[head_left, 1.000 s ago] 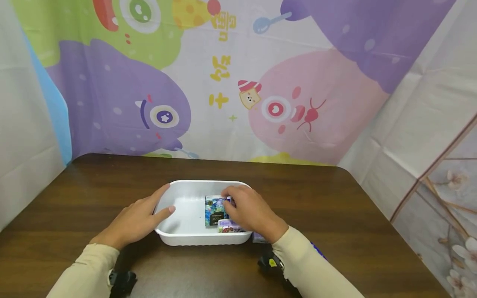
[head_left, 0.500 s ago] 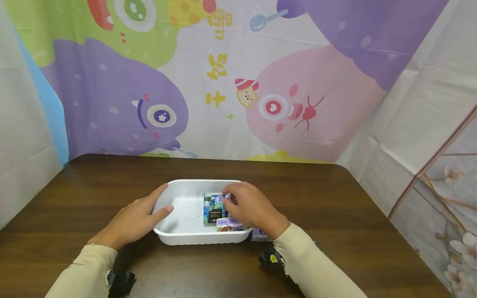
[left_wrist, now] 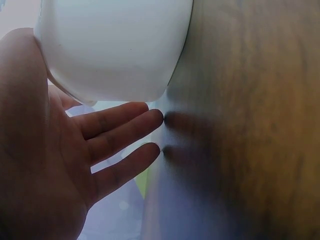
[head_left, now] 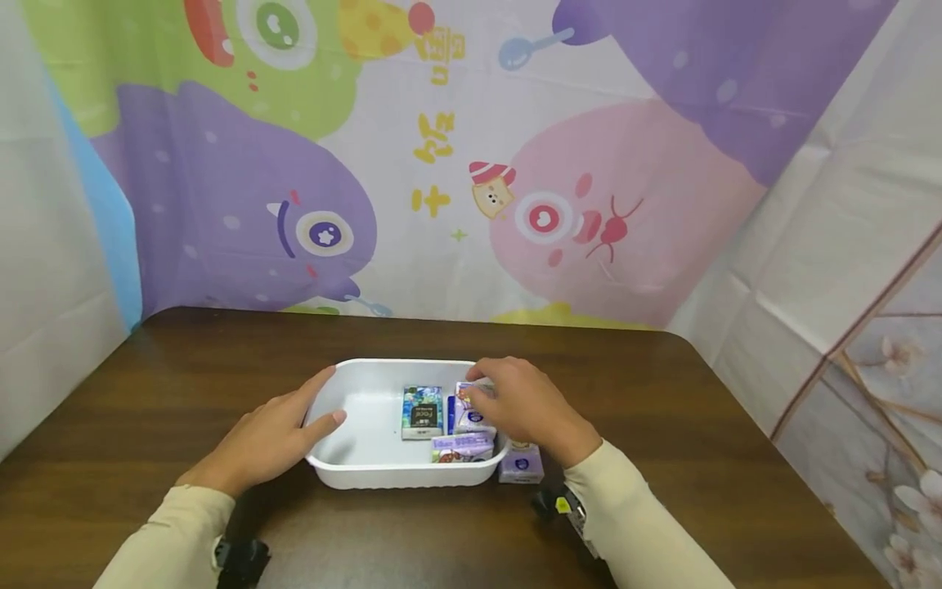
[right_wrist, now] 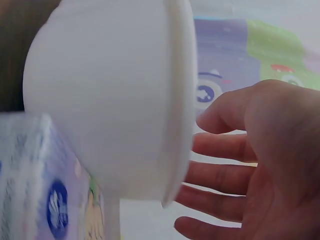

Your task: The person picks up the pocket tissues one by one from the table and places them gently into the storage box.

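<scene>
A white plastic tray (head_left: 405, 476) sits on the table. My left hand (head_left: 268, 433) rests against its left end, thumb over the rim and the other fingers straight along the outside. In the tray lie a blue-green tissue pack (head_left: 422, 411), a purple-and-white tissue pack (head_left: 471, 415) and another purple pack (head_left: 462, 448) along the front wall. My right hand (head_left: 533, 405) is over the right rim, its loosely bent fingers beside the purple-and-white pack. The right wrist view shows those fingers (right_wrist: 220, 177) reaching past the rim; the wall hides what their tips touch.
Outside the tray's right front corner, a purple tissue pack (head_left: 521, 466) stands on the brown table (head_left: 368, 540), partly under my right wrist. A printed cartoon curtain (head_left: 441, 270) hangs behind the table.
My right hand has drawn back to the right from inside the tray. The purple-and-white pack now shows at the tray's right end. My left hand keeps its place.
</scene>
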A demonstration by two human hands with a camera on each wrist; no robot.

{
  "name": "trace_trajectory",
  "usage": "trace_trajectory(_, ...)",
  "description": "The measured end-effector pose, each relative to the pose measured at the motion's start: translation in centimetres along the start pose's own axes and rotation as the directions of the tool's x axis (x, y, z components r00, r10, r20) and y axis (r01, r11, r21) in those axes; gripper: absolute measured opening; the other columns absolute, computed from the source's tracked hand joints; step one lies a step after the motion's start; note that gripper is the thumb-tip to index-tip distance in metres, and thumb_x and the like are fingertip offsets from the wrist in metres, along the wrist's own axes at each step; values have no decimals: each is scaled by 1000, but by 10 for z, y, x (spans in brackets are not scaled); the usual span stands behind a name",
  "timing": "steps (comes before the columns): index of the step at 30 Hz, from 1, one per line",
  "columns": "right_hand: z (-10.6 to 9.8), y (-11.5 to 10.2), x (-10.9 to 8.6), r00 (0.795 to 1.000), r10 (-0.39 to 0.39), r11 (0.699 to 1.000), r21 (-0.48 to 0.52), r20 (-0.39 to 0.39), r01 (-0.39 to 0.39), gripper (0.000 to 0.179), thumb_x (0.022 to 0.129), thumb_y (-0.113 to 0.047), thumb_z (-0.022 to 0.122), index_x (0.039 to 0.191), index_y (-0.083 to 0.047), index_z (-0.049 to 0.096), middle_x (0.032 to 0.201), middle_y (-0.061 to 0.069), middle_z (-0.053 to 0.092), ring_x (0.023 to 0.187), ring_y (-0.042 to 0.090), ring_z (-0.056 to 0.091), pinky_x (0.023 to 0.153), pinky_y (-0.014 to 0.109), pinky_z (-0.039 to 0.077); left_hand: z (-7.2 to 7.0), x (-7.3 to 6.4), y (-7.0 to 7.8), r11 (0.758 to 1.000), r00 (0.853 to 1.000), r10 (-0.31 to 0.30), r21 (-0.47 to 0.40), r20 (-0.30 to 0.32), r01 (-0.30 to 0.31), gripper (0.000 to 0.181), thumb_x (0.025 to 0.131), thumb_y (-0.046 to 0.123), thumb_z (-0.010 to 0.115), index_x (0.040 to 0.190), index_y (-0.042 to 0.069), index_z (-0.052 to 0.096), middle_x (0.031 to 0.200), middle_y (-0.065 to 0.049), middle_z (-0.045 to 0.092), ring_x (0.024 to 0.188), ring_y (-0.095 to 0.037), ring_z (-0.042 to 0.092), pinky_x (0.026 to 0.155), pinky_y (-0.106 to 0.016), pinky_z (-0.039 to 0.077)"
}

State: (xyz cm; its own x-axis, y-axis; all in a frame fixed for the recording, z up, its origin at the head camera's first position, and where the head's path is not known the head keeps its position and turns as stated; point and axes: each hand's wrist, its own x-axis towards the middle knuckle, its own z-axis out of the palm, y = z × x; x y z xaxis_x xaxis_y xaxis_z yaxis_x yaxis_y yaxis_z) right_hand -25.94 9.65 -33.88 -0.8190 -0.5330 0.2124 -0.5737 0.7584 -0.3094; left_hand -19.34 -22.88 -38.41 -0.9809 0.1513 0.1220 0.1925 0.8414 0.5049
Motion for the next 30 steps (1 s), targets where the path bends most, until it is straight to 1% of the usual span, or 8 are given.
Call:
trace_trajectory(4, -4, 7, -4, 1000, 28, 999, -29, 3, -27, 26, 97, -29, 63, 117, -15, 72, 110, -2, 72, 96, 15, 62, 90, 40, 51, 3, 2, 0, 1000, 1000, 8, 1, -2, -8, 76, 101, 57, 50, 160, 16, 27, 147, -20, 50, 126, -44, 53, 92, -66, 42)
trace_trajectory(10, -10, 10, -7, 996, 82, 996, -45, 19, -81, 28, 98, -33, 63, 119, -15, 71, 112, -1, 71, 99, 16, 64, 92, 42, 52, 2, 3, 1, 1000, 1000, 23, 7, -6, -23, 76, 101, 56, 50, 160, 16, 27, 148, -20, 49, 126, -44, 54, 93, -66, 42)
trace_trajectory(16, -20, 13, -11, 995, 100, 993, -64, -10, -101, 26, 98, -29, 62, 118, -15, 72, 113, 0, 70, 101, 18, 65, 93, 43, 51, -1, 5, 5, 1000, 1000, 25, 2, 3, -25, 76, 101, 56, 49, 160, 15, 25, 149, -21, 47, 127, -45, 52, 94, -67, 41)
trace_trajectory(20, -22, 20, -15, 993, 114, 990, -79, -18, -116, 24, 97, -28, 63, 114, -14, 72, 107, 0, 70, 96, 18, 64, 90, 43, 52, -3, 4, 5, 1000, 1000, 22, 5, 9, -22, 76, 101, 56, 49, 161, 16, 24, 149, -22, 47, 127, -45, 52, 94, -67, 41)
trace_trajectory(23, -20, 22, -17, 992, 123, 987, -102, -1, -122, 22, 96, -28, 63, 110, -15, 73, 102, -2, 70, 91, 16, 63, 86, 41, 53, -5, 0, 2, 1000, 1000, 15, 4, 22, -15, 77, 101, 58, 49, 161, 16, 23, 149, -22, 47, 128, -45, 51, 94, -67, 41)
trace_trajectory(25, -20, 22, -16, 993, 115, 987, -114, 20, -112, 20, 95, -28, 63, 108, -17, 73, 98, -5, 70, 88, 14, 62, 84, 40, 53, -8, -5, -1, 1000, 1000, 5, 2, 26, -5, 78, 101, 59, 48, 161, 16, 22, 149, -23, 46, 129, -45, 50, 94, -67, 41)
trace_trajectory(28, -20, 17, -12, 992, 103, 988, -121, 73, -94, 20, 96, -30, 62, 108, -18, 73, 97, -6, 69, 88, 14, 62, 83, 40, 53, -12, -13, -7, 1000, 999, -20, -3, 25, 20, 79, 101, 59, 47, 161, 16, 21, 149, -25, 46, 129, -46, 50, 92, -67, 42)
trace_trajectory(30, -22, 13, -9, 987, 109, 987, -130, 122, -93, 23, 97, -32, 61, 111, -19, 72, 99, -6, 69, 90, 14, 63, 84, 40, 52, -14, -18, -10, 999, 999, -34, -5, 20, 34, 78, 101, 59, 47, 162, 16, 21, 147, -26, 47, 127, -46, 51, 91, -66, 43)
